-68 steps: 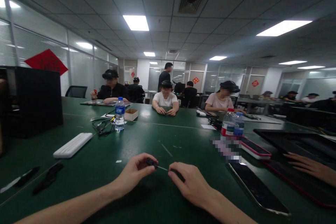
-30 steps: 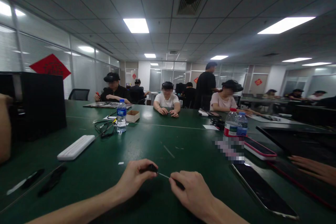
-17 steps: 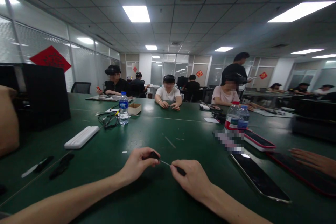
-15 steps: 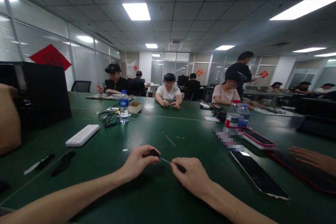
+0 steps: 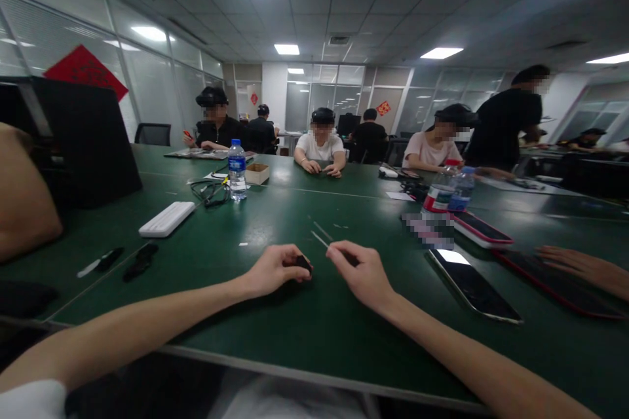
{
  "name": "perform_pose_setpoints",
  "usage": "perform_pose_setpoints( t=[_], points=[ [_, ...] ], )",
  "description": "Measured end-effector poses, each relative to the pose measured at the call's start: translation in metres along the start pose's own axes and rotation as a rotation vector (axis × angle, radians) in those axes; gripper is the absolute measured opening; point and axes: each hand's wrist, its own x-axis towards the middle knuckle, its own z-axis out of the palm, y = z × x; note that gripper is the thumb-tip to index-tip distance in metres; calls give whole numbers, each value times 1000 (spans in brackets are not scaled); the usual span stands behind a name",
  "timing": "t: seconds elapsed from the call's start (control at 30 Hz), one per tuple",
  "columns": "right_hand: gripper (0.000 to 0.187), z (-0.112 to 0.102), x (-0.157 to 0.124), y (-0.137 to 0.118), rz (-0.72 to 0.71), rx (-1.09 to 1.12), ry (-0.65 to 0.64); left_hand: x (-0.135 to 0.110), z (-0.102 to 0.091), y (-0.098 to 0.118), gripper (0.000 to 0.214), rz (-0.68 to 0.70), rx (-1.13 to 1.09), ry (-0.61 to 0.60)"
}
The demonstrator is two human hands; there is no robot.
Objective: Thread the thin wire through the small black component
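Note:
My left hand [image 5: 272,270] is closed round a small black piece [image 5: 303,266], which shows between thumb and fingers above the green table [image 5: 275,327]. To its right, my right hand [image 5: 362,273] pinches a thin, pale metal rod [image 5: 319,239]. The rod's free end sticks out up and to the left, apart from the black piece. My right fingers hide the rod's other end, so I cannot tell whether a handle is there.
A phone [image 5: 474,285] and another person's hand [image 5: 584,270] are at right. Bottles [image 5: 236,173] stand farther back, near cables [image 5: 209,193] and a small open box [image 5: 257,174]. At left lie a white case [image 5: 167,218] and a black strap [image 5: 141,262].
The rod has come away from the black piece in my left hand, and its free end now points away from me. The view has tilted down, showing the table's near edge.

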Motion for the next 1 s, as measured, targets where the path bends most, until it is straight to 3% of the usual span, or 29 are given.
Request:
perform_pose_setpoints(
  t=[0.1,0.27,0.57,1.0],
  points=[
    [30,-8,3,-1,-63,-6,64,-1,6,1,31,-13,0,-82],
    [26,-9,3,22,-193,-139,-119,-2,3,4,31,28,-21,-139],
    [27,-1,2,32,-153,-218,-226,-2,0,4,49,-18,-63,-139],
    [26,1,1,33,-127,-254,-213,3,-6,-14,31,-97,-291,-87]
  ],
)
